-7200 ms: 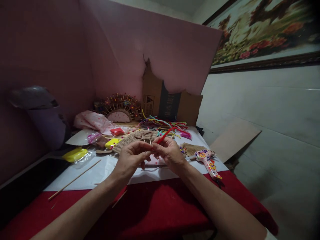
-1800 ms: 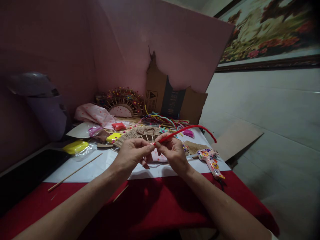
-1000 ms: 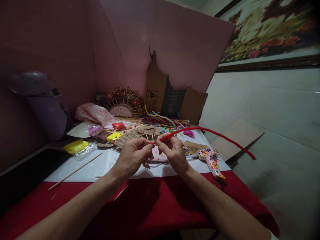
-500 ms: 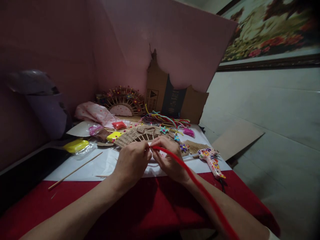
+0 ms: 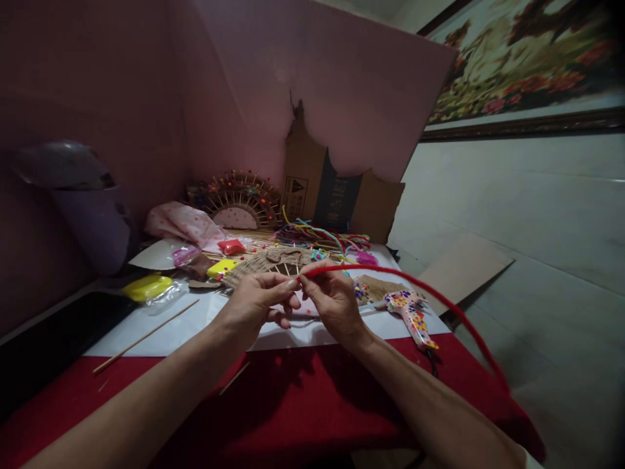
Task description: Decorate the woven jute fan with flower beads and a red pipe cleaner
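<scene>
A long red pipe cleaner arcs from my fingertips over my right forearm and down to the right. My right hand pinches it close to its end between thumb and index finger. My left hand meets it there, thumb and forefinger pinched on the very tip, the other fingers loosely curled. Behind both hands lies a half-round woven fan-shaped piece with thin sticks and small clay flowers, partly hidden by the hands. A teal flower sits on its rim.
A flower-patterned glue gun lies at the right. Several pipe cleaners are heaped behind. A second decorated half-round piece leans at the back. Yellow clay packet, wooden stick and purple bin are left; torn cardboard stands behind.
The pipe cleaner's free length has swung up and outward to the right, from lying along my right forearm. My left fingers have loosened and spread a little. A thin stick now shows on the red cloth.
</scene>
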Demonstrator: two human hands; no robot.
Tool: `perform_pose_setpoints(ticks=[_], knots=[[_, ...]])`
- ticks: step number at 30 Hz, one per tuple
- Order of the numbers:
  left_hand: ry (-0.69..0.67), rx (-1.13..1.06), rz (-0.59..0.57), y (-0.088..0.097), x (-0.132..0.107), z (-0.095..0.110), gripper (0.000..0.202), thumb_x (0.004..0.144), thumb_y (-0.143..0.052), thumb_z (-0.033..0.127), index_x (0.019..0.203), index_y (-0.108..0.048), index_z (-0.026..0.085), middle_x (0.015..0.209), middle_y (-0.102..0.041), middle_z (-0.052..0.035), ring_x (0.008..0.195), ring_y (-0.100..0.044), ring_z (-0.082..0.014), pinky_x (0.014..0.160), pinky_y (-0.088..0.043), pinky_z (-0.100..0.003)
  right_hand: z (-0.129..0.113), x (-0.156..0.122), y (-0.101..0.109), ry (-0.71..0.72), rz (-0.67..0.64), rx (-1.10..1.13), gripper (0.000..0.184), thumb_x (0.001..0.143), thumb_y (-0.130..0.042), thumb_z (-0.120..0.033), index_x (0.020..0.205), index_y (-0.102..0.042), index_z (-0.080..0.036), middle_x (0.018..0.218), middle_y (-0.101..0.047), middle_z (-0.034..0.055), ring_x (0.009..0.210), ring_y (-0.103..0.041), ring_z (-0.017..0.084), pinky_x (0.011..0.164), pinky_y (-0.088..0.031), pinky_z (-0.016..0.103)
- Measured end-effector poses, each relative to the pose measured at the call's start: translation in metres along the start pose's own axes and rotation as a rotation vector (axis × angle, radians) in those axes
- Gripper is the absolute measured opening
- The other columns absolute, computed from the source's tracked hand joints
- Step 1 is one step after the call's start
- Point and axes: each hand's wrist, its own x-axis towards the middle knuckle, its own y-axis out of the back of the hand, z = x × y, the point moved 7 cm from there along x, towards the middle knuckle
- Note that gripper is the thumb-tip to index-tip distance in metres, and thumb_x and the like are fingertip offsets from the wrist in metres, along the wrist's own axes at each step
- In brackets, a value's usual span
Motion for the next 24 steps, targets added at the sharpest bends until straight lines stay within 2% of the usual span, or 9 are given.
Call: perform_pose_setpoints(ticks=[6, 12, 15, 20, 24], knots=[[-0.020, 0.013, 0.032, 0.003, 0.001, 0.001, 0.024, 0.068, -0.070, 0.033, 0.063, -0.059, 0.012, 0.053, -0.057, 0.0015, 0.042, -0.049, -0.0066, 0.038, -0.042, -0.018, -0.002, -0.002, -0.002, 0.017, -0.045, -0.076, 0.005, 0.084, -0.054, -0.024, 0.084, -0.053, -0.019, 0.070, -0.053, -0.0011, 0.060, -0.052, 0.011, 0.056, -0.042, 0.024], [-0.104, 0.113, 0.164, 0.005, -0.001, 0.005, 0.031, 0.065, -0.069, 0.036, 0.053, -0.051, 0.013, 0.044, -0.050, 0.0040, 0.037, -0.044, -0.0064, 0.034, -0.040, -0.018, -0.010, -0.006, -0.005, 0.093, -0.067, -0.180, 0.003, 0.084, -0.052, -0.018, 0.085, -0.055, -0.018, 0.070, -0.055, -0.0008, 0.060, -0.051, 0.011, 0.058, -0.041, 0.024], [-0.152, 0.164, 0.221, 0.006, -0.002, 0.008, 0.030, 0.065, -0.068, 0.036, 0.054, -0.052, 0.013, 0.043, -0.049, 0.0043, 0.037, -0.044, -0.0068, 0.033, -0.041, -0.019, -0.009, -0.005, -0.005, 0.054, -0.061, -0.198, 0.005, 0.083, -0.054, -0.022, 0.083, -0.056, -0.018, 0.068, -0.055, -0.0012, 0.060, -0.051, 0.011, 0.057, -0.041, 0.024], [-0.168, 0.175, 0.177, 0.005, -0.003, 0.011, 0.028, 0.068, -0.066, 0.038, 0.064, -0.058, 0.012, 0.054, -0.057, 0.0003, 0.046, -0.050, -0.0088, 0.038, -0.045, -0.020, 0.006, 0.000, -0.001, -0.102, 0.000, 0.036, 0.011, 0.082, -0.055, -0.029, 0.082, -0.054, -0.018, 0.063, -0.051, -0.0032, 0.056, -0.051, 0.010, 0.053, -0.042, 0.023], [-0.162, 0.162, 0.124, 0.002, -0.003, 0.013, 0.026, 0.067, -0.067, 0.036, 0.073, -0.062, 0.010, 0.057, -0.060, -0.0011, 0.050, -0.052, -0.0097, 0.040, -0.047, -0.020, 0.011, 0.002, 0.001, -0.123, 0.021, 0.112, 0.014, 0.080, -0.059, -0.030, 0.081, -0.055, -0.017, 0.066, -0.053, -0.0026, 0.055, -0.049, 0.009, 0.052, -0.041, 0.022]])
